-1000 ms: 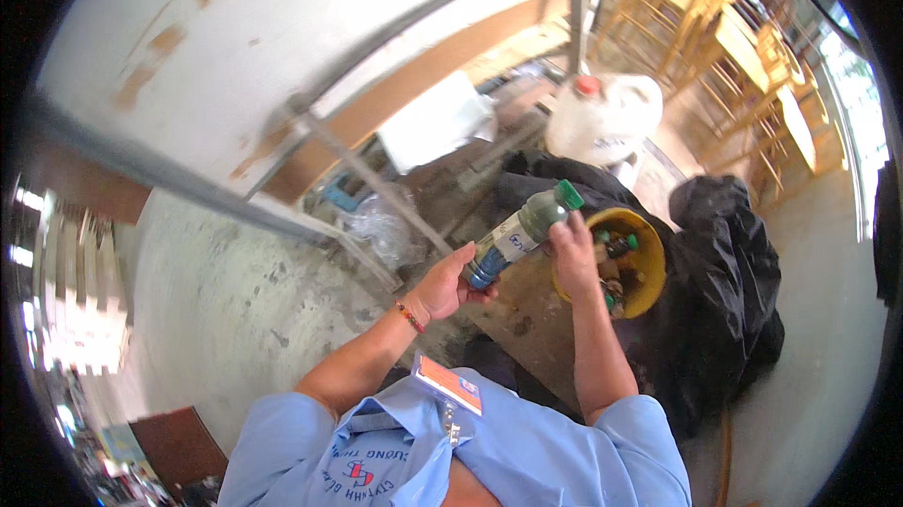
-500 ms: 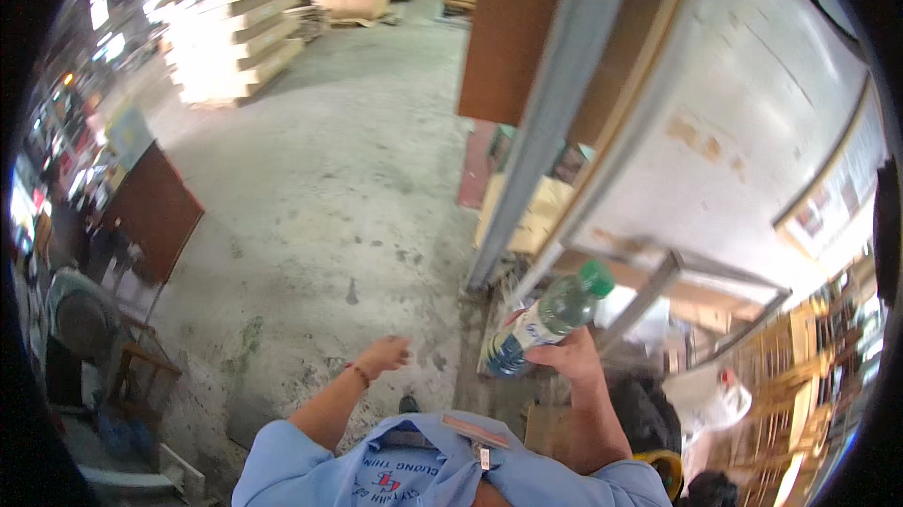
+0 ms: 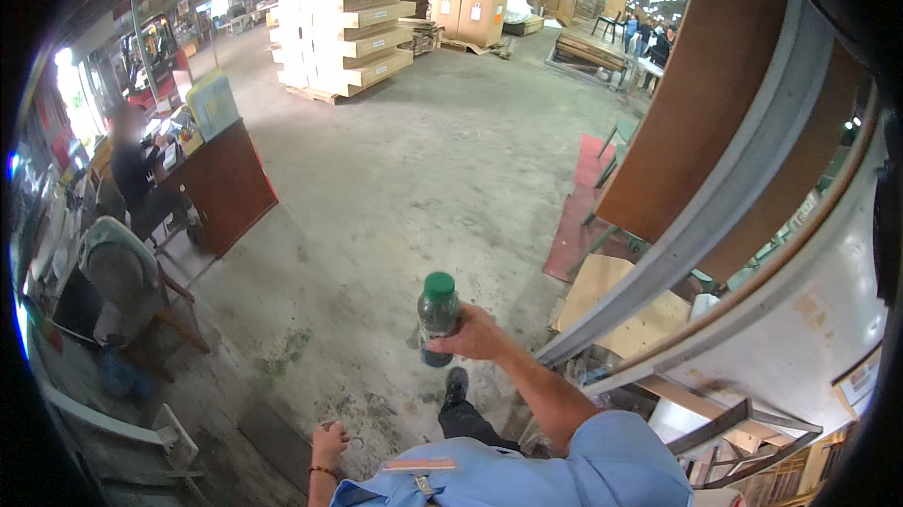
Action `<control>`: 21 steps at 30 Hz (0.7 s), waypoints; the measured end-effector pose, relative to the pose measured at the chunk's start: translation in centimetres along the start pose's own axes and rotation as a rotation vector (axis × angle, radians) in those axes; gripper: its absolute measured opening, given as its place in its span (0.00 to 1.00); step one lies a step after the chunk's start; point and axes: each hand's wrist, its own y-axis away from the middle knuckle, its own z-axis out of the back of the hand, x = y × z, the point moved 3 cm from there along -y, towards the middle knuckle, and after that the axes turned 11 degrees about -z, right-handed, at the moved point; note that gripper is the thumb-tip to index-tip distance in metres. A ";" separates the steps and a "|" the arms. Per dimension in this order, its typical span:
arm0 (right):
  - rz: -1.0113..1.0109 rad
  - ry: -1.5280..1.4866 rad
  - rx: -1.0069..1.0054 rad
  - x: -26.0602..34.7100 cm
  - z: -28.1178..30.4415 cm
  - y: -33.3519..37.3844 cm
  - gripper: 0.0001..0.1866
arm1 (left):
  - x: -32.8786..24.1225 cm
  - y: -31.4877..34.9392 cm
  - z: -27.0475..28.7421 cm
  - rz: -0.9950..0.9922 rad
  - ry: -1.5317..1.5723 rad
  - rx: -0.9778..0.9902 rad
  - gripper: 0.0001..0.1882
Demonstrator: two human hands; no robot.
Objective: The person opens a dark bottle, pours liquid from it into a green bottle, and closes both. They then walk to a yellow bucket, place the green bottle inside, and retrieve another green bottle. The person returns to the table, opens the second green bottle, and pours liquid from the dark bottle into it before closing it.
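Note:
My right hand (image 3: 475,333) is wrapped round a clear plastic bottle (image 3: 436,317) with a green screw cap, held upright in front of me above the floor. The bottle's lower part looks dark, and my fingers hide some of its side. Low in the view, my left hand (image 3: 329,444) hangs beside my body with its fingers curled in and nothing visible in them. A beaded band circles that wrist. Below the bottle, one dark shoe (image 3: 456,387) shows on the concrete floor.
A grey metal post (image 3: 696,197) and brown panel (image 3: 705,84) stand on the right. A seated person (image 3: 136,168) is at a brown desk (image 3: 226,192) on the left, near a chair (image 3: 120,267). Stacked cartons (image 3: 353,32) stand ahead. A flat dark mat (image 3: 282,441) lies low left.
My right hand has brought the bottle from the right side to the middle, now upright. My left hand has dropped lower and curled. The view has turned right, and the post appears farther right.

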 end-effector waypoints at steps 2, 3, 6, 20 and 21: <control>0.086 -0.221 0.074 1.7 2.3 -3.5 0.19 | -2.5 -3.1 -1.6 -0.048 -0.131 0.012 0.20; 0.091 -0.473 0.011 2.5 3.5 -5.3 0.18 | -4.2 -5.0 -3.2 -0.084 -0.124 0.032 0.21; -0.010 -0.086 -0.240 0.2 7.5 -10.8 0.23 | -10.1 -11.8 -11.3 -0.168 -0.154 0.205 0.24; 0.012 0.107 -0.632 -1.5 28.6 -33.4 0.32 | -19.5 -33.8 -23.2 -0.219 -1.213 0.622 0.17; 0.065 0.131 -0.663 0.5 31.0 -34.9 0.30 | -19.6 -35.5 -22.8 -0.076 -1.091 0.518 0.17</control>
